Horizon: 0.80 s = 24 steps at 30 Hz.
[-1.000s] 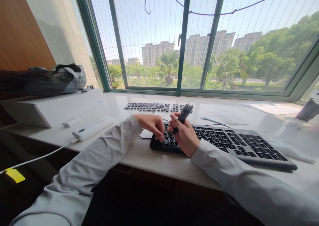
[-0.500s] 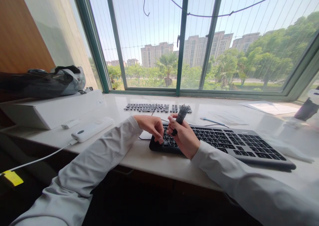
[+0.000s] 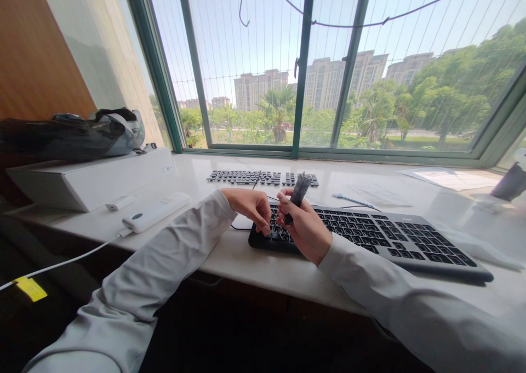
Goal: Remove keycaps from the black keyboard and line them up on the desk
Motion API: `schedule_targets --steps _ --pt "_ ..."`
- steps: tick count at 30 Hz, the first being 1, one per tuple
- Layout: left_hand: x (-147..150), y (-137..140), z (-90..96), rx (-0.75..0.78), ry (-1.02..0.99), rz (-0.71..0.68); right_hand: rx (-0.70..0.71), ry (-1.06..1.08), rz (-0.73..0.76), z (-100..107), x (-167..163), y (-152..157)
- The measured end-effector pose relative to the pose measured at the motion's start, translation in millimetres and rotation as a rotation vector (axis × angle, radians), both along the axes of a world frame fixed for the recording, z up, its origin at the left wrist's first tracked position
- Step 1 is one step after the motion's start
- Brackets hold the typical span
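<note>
While right hand (image 3: 306,226) grips an elongated black object (image 3: 301,188), left hand (image 3: 250,206), curled, hold unclear, apparently works at the near-left corner of a long black-and-grey plastic keyboard (image 3: 370,235), calling next for fingertip precision.

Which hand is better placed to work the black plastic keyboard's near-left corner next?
Likely the left hand: its fingers are at that corner of the keyboard; the right hand grips an elongated black object.
</note>
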<state>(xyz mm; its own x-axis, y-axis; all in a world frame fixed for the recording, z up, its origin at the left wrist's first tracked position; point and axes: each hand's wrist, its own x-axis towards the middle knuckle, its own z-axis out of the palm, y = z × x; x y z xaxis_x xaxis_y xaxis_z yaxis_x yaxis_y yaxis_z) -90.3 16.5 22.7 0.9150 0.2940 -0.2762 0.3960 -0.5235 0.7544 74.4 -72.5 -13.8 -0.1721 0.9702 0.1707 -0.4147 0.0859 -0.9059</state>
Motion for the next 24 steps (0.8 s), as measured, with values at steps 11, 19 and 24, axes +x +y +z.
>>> schedule_targets --steps 11,19,24 --pt "0.4 -2.2 2.0 -0.012 0.008 0.016 -0.034 -0.03 0.015 2.6 0.3 -1.6" --pt "2.1 -2.8 2.0 -0.014 0.031 0.014 0.012 -0.051 0.042 0.4 -1.4 -2.3" --pt "0.7 -0.2 -0.5 -0.003 0.038 0.005 0.064 -0.001 0.086 -0.3 -3.6 -0.9"
